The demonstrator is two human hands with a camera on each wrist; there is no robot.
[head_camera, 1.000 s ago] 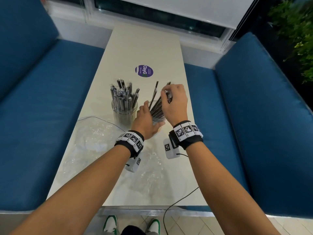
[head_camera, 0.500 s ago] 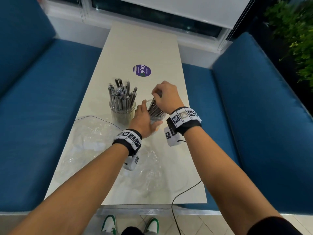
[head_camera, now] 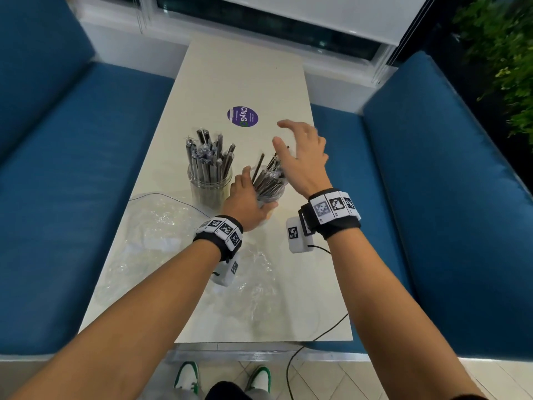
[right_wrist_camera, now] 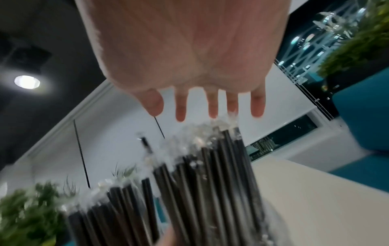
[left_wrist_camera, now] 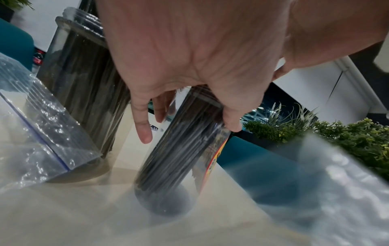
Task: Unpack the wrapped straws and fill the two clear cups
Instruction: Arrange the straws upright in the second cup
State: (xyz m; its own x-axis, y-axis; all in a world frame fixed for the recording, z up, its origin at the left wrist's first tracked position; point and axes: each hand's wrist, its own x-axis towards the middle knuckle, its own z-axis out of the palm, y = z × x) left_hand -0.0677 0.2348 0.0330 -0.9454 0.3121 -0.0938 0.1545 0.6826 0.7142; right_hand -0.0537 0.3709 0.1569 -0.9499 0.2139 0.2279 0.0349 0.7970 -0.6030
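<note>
Two clear cups stand mid-table. The left cup (head_camera: 209,187) (left_wrist_camera: 84,79) is packed with black straws in clear wrappers. My left hand (head_camera: 245,199) (left_wrist_camera: 189,58) grips the right cup (head_camera: 271,194) (left_wrist_camera: 183,144), which is tilted, with its bundle of wrapped straws (head_camera: 266,176) (right_wrist_camera: 189,183) leaning to the upper right. My right hand (head_camera: 300,157) (right_wrist_camera: 212,106) hovers just above the straw tips, fingers spread, holding nothing.
Crumpled empty clear plastic bags (head_camera: 161,226) (left_wrist_camera: 42,133) lie on the near half of the cream table (head_camera: 245,82). A purple round sticker (head_camera: 242,116) sits beyond the cups. Blue benches (head_camera: 72,168) flank both sides. A black cable (head_camera: 317,336) crosses the near right edge.
My right hand pushed the straw bundle down into the right cup, then let go, lifted and spread its fingers. My left hand kept its grip on that cup.
</note>
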